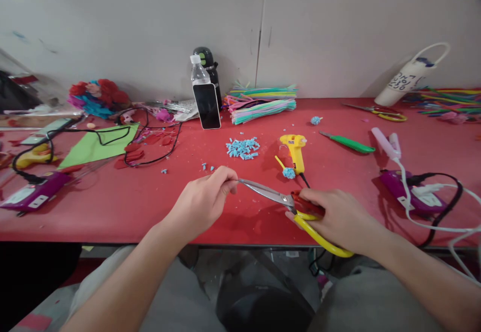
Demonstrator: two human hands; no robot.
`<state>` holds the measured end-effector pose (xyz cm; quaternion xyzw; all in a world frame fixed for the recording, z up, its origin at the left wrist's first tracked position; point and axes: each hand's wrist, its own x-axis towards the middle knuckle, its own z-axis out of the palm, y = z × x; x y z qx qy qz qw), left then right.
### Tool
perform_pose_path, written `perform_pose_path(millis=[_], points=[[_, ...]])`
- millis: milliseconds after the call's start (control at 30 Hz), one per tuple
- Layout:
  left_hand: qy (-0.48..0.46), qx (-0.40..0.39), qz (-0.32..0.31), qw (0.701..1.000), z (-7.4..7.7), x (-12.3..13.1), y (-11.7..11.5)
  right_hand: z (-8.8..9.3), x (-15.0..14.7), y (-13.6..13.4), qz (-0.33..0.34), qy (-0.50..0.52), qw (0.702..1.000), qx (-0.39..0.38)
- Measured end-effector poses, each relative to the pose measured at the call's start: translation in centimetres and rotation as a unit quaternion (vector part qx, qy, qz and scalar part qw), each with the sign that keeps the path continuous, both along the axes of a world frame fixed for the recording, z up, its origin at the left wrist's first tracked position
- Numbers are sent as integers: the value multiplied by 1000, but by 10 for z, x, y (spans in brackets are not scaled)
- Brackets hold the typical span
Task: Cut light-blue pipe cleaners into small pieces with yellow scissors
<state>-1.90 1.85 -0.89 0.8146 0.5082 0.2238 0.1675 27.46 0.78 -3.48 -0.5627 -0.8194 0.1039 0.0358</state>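
My right hand (pixel 340 219) grips the red and yellow handles of a pair of scissors (pixel 280 199), whose steel blades point left over the red table (pixel 150 196). My left hand (pixel 205 199) is pinched closed at the blade tips, holding something too small to make out. Beyond the hands lie a pile of short blue pipe-cleaner pieces (pixel 243 148) and a yellow glue gun (pixel 295 152) beside a small blue pompom on a yellow stem (pixel 287 171).
A phone (pixel 206 105) leans on a water bottle (pixel 198 73) by stacked pipe cleaners (pixel 261 104). Green-handled tool (pixel 347 143), second scissors (pixel 379 112), purple power strips (pixel 411 194) (pixel 32 194) with cables, green paper (pixel 99 146), and paper flowers (pixel 95 96) are spread around.
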Motion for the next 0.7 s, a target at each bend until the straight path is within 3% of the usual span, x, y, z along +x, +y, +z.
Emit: perform_pose_path(millis=[700], points=[[10, -15, 10, 1000, 2, 2, -1, -3, -1, -1, -1, 24, 1000, 15]])
